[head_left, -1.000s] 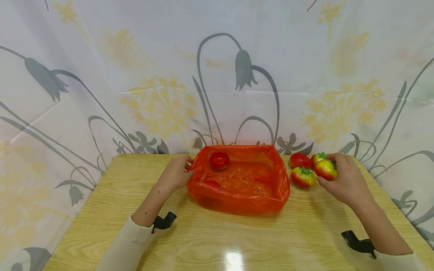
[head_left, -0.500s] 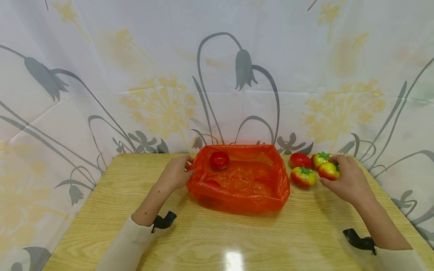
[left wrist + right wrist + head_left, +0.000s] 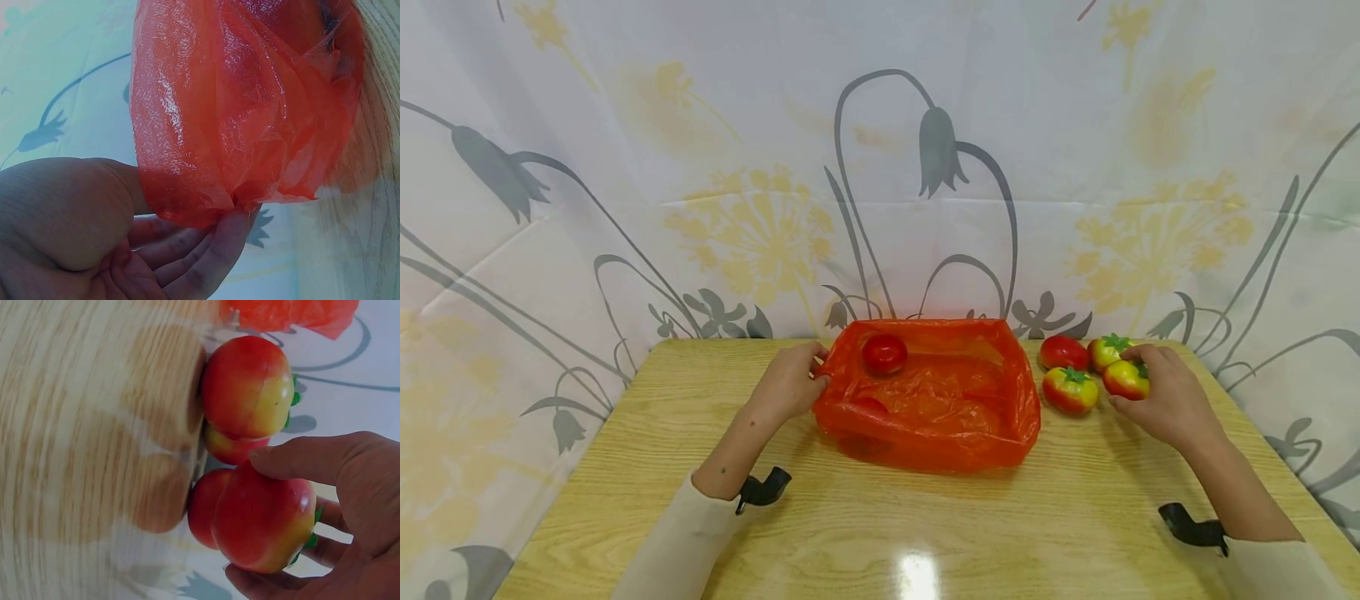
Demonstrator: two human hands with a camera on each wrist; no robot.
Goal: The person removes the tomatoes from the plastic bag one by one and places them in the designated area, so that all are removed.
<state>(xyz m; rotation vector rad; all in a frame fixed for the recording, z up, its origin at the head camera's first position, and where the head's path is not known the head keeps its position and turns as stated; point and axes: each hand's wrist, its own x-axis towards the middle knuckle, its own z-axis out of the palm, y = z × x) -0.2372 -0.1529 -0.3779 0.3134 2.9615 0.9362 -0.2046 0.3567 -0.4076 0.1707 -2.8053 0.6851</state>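
The left hand (image 3: 784, 387) pinches the left edge of an open red plastic bag (image 3: 955, 450). Up close in the left wrist view, the bag's gathered film (image 3: 187, 125) sits between thumb and fingers. One shiny red fruit (image 3: 884, 354) lies inside the bag; another red shape shows dimly through its front wall. At the right, the right hand (image 3: 1176, 404) holds a red-and-yellow fruit with a green leafy top (image 3: 1124, 379). In the right wrist view, the thumb lies on one side of this fruit (image 3: 259, 519) and the fingers on the other.
Beside the held fruit are a plain red fruit (image 3: 1063, 354), a leafy-topped fruit in front (image 3: 1070, 392) and another behind (image 3: 1107, 350). They stand between the bag and the right hand on a wooden table (image 3: 850, 533). A flower-printed cloth (image 3: 880, 167) hangs behind.
Over the last second the right hand has shifted slightly right with the fruit, then stayed nearly still. The left hand and the bag have not visibly moved.
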